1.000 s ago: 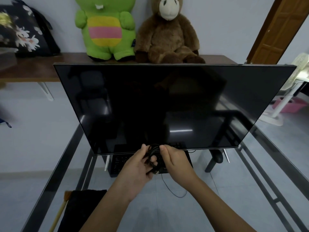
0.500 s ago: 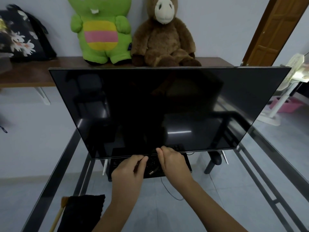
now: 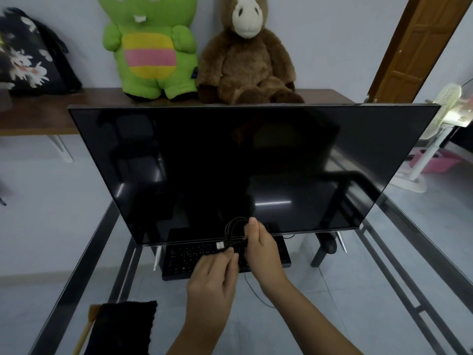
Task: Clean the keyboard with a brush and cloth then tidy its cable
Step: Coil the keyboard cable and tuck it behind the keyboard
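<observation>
A black keyboard (image 3: 189, 257) lies on the glass table under the monitor's lower edge. Above it, both hands hold its black cable (image 3: 231, 226), which is gathered into loops. My left hand (image 3: 212, 278) pinches the cable end just below the silver USB plug (image 3: 220, 245). My right hand (image 3: 261, 249) grips the looped bundle with the thumb up. A loose stretch of cable hangs toward me under my right wrist. The black cloth (image 3: 122, 326) lies at the near left. The brush (image 3: 88, 326), with a wooden handle, lies beside the cloth and is partly hidden under it.
A large dark monitor (image 3: 256, 162) stands right behind the keyboard. The glass table (image 3: 399, 265) has a dark metal frame. A black mouse (image 3: 329, 243) sits by the monitor's right foot. Two plush toys (image 3: 245, 55) sit on a wooden shelf behind. A white fan (image 3: 435, 129) stands at right.
Both hands lifted from the keyboard with the coiled cable. The USB plug now shows above my left fingers. The camera tipped slightly downward.
</observation>
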